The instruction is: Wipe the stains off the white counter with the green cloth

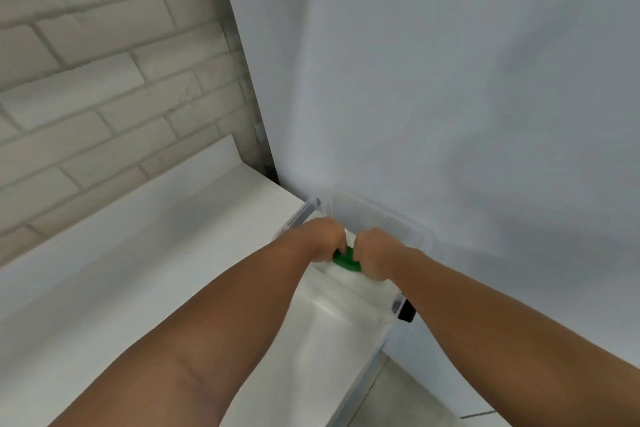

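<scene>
Head view: a pale, rough brick wall (104,80) rises left of the clear plastic bin (381,218), and a smooth white sheet (450,80) hangs behind it. The glossy white tabletop (145,270) runs left of the bin. Over the bin, the left hand (320,239) and right hand (375,255) both clench the green cloth (346,260), bunched between the 2 fists. Likely risks: so tight a wad may smear stains or snag the bin's hard rim.

Bin (388,218) stands right of counter (138,270) (cloth (344,260) inside).
</scene>
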Available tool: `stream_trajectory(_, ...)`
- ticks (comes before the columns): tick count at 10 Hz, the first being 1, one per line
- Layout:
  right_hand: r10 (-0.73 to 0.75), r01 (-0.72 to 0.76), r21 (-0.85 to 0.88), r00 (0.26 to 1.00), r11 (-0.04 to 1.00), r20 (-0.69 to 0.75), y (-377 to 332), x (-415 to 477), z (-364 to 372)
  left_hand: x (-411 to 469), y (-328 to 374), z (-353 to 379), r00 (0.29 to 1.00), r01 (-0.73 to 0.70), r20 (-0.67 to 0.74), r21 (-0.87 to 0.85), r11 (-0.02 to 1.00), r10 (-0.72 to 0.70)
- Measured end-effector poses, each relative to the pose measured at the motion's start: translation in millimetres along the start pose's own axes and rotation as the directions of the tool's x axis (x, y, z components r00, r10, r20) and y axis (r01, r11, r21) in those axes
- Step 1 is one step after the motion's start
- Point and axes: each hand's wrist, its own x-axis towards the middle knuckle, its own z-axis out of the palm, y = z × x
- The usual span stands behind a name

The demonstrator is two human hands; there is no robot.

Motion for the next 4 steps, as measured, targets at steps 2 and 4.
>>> stream_trajectory(2,-0.036,0.026,0.08,0.99,0.996,0.137,3,10,13,8,-5,8,0.994,0.041,0.1,-0.034,0.999,-0.037)
stream_trajectory(4,-0.166,0.161,0.039,0.963,0.986,0.212,5,1,8,-14,8,-13,0.984,-0.002,0.177,0.007,1.0,0.001)
